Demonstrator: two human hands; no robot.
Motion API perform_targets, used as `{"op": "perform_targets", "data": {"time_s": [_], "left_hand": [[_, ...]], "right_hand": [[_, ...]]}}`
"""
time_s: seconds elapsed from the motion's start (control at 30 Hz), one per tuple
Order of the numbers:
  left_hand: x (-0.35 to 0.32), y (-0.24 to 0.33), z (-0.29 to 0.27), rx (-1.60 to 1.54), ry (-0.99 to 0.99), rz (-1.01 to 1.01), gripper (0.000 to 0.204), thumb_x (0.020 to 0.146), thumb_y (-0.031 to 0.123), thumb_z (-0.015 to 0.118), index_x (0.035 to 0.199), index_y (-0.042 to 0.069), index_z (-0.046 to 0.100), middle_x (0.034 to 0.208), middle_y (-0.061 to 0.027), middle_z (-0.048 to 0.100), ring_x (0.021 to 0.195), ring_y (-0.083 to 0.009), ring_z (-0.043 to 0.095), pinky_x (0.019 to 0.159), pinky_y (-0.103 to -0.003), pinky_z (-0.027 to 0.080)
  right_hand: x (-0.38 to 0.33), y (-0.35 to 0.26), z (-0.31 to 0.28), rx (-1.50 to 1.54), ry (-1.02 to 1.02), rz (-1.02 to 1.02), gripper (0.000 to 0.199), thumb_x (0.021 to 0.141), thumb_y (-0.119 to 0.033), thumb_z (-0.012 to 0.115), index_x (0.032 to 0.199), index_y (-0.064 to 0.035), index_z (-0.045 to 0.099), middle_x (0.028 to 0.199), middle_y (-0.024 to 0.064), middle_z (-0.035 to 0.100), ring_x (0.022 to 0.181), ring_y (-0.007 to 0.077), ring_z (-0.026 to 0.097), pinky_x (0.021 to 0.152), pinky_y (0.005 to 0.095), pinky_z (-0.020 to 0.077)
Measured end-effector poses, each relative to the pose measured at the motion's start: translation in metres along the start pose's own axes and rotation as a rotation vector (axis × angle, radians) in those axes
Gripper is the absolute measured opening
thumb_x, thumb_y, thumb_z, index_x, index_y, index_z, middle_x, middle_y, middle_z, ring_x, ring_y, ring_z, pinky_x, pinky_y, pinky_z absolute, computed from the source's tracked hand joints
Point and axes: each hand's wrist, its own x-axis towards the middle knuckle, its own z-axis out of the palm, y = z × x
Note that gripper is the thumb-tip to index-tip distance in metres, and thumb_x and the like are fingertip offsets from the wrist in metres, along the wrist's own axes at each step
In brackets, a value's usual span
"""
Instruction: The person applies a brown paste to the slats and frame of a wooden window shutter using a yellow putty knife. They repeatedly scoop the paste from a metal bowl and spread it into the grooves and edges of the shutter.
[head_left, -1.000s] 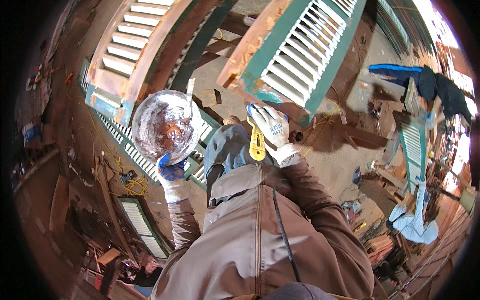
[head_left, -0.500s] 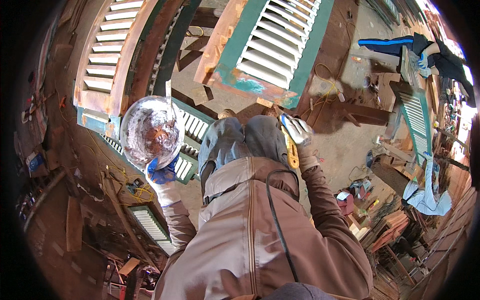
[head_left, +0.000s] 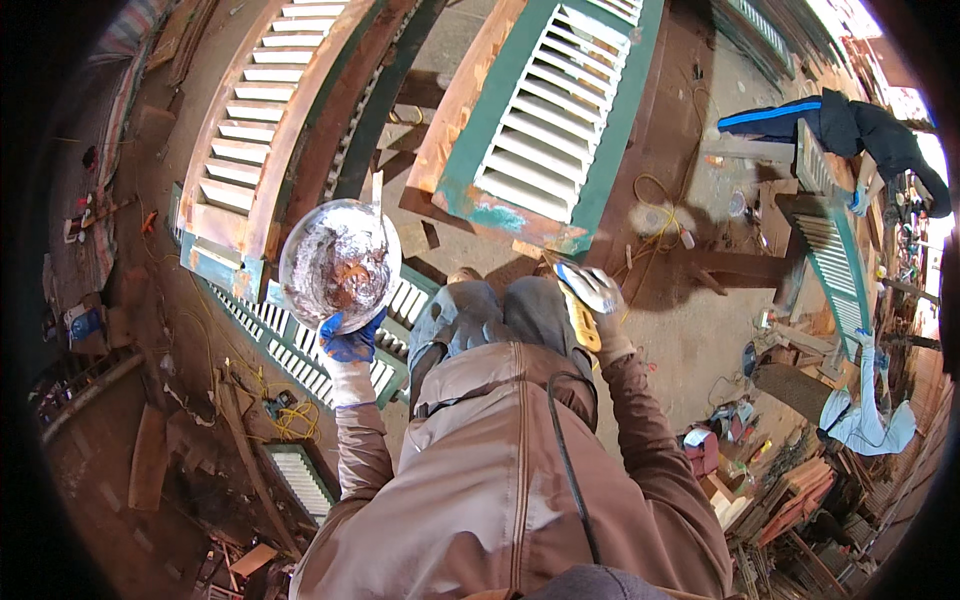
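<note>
Head view: the floor (head_left: 680, 330) spreads beneath everything, brown and littered toward both sides. Over it, the wearer's brown jacket (head_left: 455, 480) fills the lower middle. Ahead stand two big shutters: a green one (head_left: 545, 150) with white slats, its near end worn to bare wood and turquoise, and a brown one (head_left: 250, 130) to its left. A low shutter (head_left: 290, 345) lies beyond the left forearm, partly hidden by the bowl. At right, two co-workers, one in dark clothes (head_left: 865, 145) and one in pale blue (head_left: 872, 425), are at a far shutter (head_left: 835, 262). Blue jeans (head_left: 540, 315) show bent knees below the green shutter.

The metal bowl (head_left: 305, 265), smeared with brown paste, is left of the knees, before the brown shutter's near end. The left hand (head_left: 350, 338), in a white and blue glove, grips its near rim; the fingers underneath are hidden. The right hand (head_left: 592, 287), gloved alike, is curled round a yellow tool (head_left: 580, 325) beside the right knee; whether its tip touches anything I cannot tell. A pale stick (head_left: 377, 190) stands up at the bowl's far right rim.
</note>
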Motion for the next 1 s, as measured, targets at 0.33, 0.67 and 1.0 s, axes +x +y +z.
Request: {"op": "perform_targets", "data": {"time_s": [0.33, 0.67, 1.0], "left_hand": [[0.031, -0.034, 0.042, -0.057, 0.020, 0.033, 0.065, 0.075, 0.027, 0.068, 0.136, 0.010, 0.054, 0.131, -0.0138, 0.063, 0.115, -0.0360, 0.064, 0.095, -0.060, 0.055], [0.037, -0.105, 0.131, -0.173, 0.162, 0.286, 0.059, 0.082, 0.031, 0.061, 0.135, 0.008, 0.053, 0.130, -0.0155, 0.063, 0.112, -0.0366, 0.065, 0.091, -0.054, 0.058], [-0.008, -0.180, 0.174, -0.382, 0.436, 0.533, 0.062, 0.078, 0.040, 0.062, 0.132, 0.009, 0.058, 0.127, -0.0148, 0.065, 0.114, -0.0380, 0.063, 0.090, -0.060, 0.055]], "right_hand": [[0.014, 0.018, -0.027, 0.414, 0.245, 0.203, 0.027, 0.085, -0.004, 0.067, 0.111, 0.0008, 0.070, 0.115, 0.0165, 0.070, 0.103, 0.0287, 0.067, 0.091, 0.0371, 0.0521], [0.039, 0.124, -0.061, 0.653, 0.233, 0.270, 0.026, 0.091, -0.007, 0.067, 0.114, 0.0017, 0.070, 0.115, 0.0139, 0.071, 0.108, 0.0263, 0.066, 0.095, 0.0371, 0.0503], [0.161, 0.201, -0.111, 0.501, -0.036, -0.243, 0.032, 0.084, -0.001, 0.068, 0.116, -0.0038, 0.071, 0.113, 0.0112, 0.072, 0.099, 0.0292, 0.065, 0.088, 0.0373, 0.0515]]}}
